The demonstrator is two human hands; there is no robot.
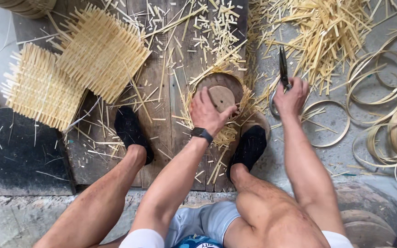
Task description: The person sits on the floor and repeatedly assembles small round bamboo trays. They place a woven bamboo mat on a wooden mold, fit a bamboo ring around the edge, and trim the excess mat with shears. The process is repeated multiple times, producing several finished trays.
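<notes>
L hand (211,111) pressed flat, unclenched, on round wooden disc (222,94) w/ woven bamboo; black metal shears (283,68) gripped by R hand (291,97).

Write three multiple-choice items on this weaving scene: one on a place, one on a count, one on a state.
1. Where does the left hand rest?
A. on the round wooden disc
B. on a woven mat
C. on a knee

2. How many square woven mats lie at upper left?
A. one
B. two
C. four

3. What does the right hand do?
A. hangs empty
B. grips dark shears
C. holds a bamboo hoop

Answers: 1 A, its fingers press the disc over the woven piece; 2 B, two mats lie overlapping; 3 B, the blades point up and away from the fist.
</notes>
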